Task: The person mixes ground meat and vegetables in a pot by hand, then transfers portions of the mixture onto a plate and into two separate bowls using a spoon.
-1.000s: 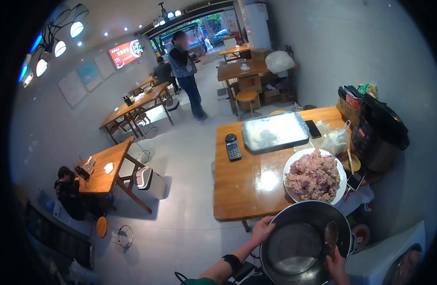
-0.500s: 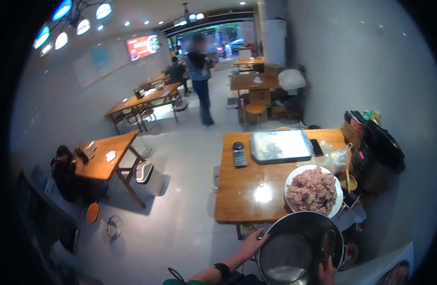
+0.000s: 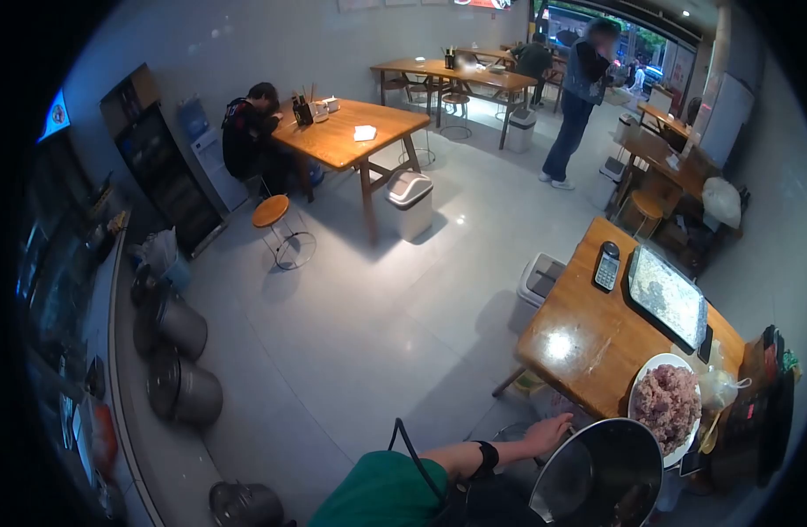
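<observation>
Lower left of frame: lidded metal bins (image 3: 182,391) stand along the counter. Upper left: a seated person (image 3: 245,132) leans at a wooden table (image 3: 342,140).

Bottom centre: your left hand (image 3: 548,432), fingers curled onto the left rim of the steel pot (image 3: 601,474). The pot sits bottom right, tipped toward you.

Your right hand is out of frame, so its grip can't be told.

Right, just above the pot: white plate (image 3: 633,400) heaped with minced meat (image 3: 667,406), on the near table (image 3: 579,342).
</observation>
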A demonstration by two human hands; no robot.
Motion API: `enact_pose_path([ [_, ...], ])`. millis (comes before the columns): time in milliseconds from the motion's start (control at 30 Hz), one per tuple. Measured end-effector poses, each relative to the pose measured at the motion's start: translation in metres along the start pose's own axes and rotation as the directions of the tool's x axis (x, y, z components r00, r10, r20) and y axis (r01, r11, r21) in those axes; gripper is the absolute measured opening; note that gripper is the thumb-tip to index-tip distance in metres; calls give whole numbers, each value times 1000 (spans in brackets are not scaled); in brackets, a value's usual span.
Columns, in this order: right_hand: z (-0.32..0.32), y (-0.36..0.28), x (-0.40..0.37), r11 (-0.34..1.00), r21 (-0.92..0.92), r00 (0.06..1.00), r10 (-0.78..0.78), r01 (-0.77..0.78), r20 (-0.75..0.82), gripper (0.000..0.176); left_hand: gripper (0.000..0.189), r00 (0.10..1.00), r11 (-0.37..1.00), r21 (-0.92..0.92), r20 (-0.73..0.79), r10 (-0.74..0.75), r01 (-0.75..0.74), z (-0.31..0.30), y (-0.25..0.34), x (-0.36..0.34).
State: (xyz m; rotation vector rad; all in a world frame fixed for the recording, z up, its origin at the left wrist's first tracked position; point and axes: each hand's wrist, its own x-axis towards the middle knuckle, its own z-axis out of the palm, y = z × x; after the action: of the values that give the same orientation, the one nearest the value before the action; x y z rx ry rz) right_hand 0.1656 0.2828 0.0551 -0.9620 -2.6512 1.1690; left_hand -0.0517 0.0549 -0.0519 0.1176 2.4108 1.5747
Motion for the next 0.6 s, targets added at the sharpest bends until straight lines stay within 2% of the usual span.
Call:
enact_pose_path([
  [33, 0, 2, 0, 1000, -4, 1000, 1, -1, -6, 54, 35, 1000, 1000, -6, -6, 12, -12, -1, 4, -2],
  [67, -2, 7, 0, 997, -39, 998, -66, 66, -6, 54, 35, 1000, 1000, -10, 2, 19, -19, 5, -2, -1],
  [100, 1, 10, 3, 988, -65, 990, -137, 136, -10, 54, 34, 998, 998, -4, 0, 62, -62, 9, -13, 6],
  [133, 2, 20, 8, 989, -55, 990, -137, 135, -35, 54, 33, 994, 994, 5, 3, 113, -113, 14, -21, 15],
  [167, 2, 36, 12, 997, -40, 998, -59, 59, 17, 53, 33, 989, 989, 12, 25, 144, -145, 21, -29, 18],
  [200, 2, 48, 15, 999, -20, 998, 27, -26, 58, 51, 33, 987, 988, -5, -23, 157, -157, 27, -38, 18],
  [233, 4, 54, 17, 999, 11, 999, 50, -50, 8, 51, 32, 983, 985, -20, -63, 172, -173, 30, -43, 17],
  [267, 9, 59, 19, 985, -52, 983, -169, 166, -69, 51, 32, 976, 976, -2, -17, 218, -218, 29, -44, 18],
  [300, 12, 62, 15, 922, -144, 918, -376, 358, -126, 50, 31, 976, 978, 15, -48, 211, -210, 26, -45, 16],
  [333, 10, 57, 10, 936, -131, 923, -346, 327, -170, 50, 30, 977, 980, 30, -86, 196, -194, 22, -45, 15],
  [367, 6, 46, 9, 956, -133, 950, -279, 262, -136, 50, 30, 975, 976, 44, -54, 218, -216, 14, -33, 10],
  [400, 5, 42, 7, 970, -133, 972, -216, 203, -92, 51, 30, 983, 984, 48, -48, 176, -174, 6, -22, 4],
  [433, 8, 45, 7, 975, -116, 973, -204, 191, -107, 51, 29, 990, 990, 53, -51, 133, -130, -2, -12, 1],
  [500, 12, 50, 10, 979, -12, 966, -204, 205, -158, 51, 28, 985, 985, 63, -54, 164, -161, -5, -9, 3],
  [600, 7, 37, 3, 985, -23, 974, -172, 170, -147, 51, 27, 986, 986, 66, -50, 159, -156, -6, -7, -1],
])
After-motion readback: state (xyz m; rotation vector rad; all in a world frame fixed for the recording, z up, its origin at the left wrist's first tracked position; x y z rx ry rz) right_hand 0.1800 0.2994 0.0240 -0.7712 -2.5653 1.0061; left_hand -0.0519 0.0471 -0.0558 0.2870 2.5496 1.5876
